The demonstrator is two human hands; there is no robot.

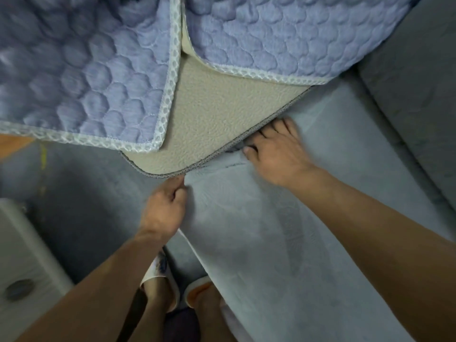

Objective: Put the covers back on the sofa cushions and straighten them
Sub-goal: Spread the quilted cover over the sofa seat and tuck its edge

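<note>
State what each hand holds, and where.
Left hand pinches the grey cover at its front edge. Right hand holds nothing; its fingers press the cover beside the beige cushion.

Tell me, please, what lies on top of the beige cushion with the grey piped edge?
Two quilted blue covers with white mesh trim lie on the beige cushion, one to each side, leaving a bare wedge between them. How far the cushion extends beneath them is hidden. The right hand reaches its fingers under its edge.

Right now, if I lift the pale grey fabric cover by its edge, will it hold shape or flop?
Probably flop: the pale grey fabric cover creases where the left hand pinches its edge. Likely light, since it drapes thinly over the seat. It may drag rather than slide; the right hand presses it beside the beige textured mat.
</note>
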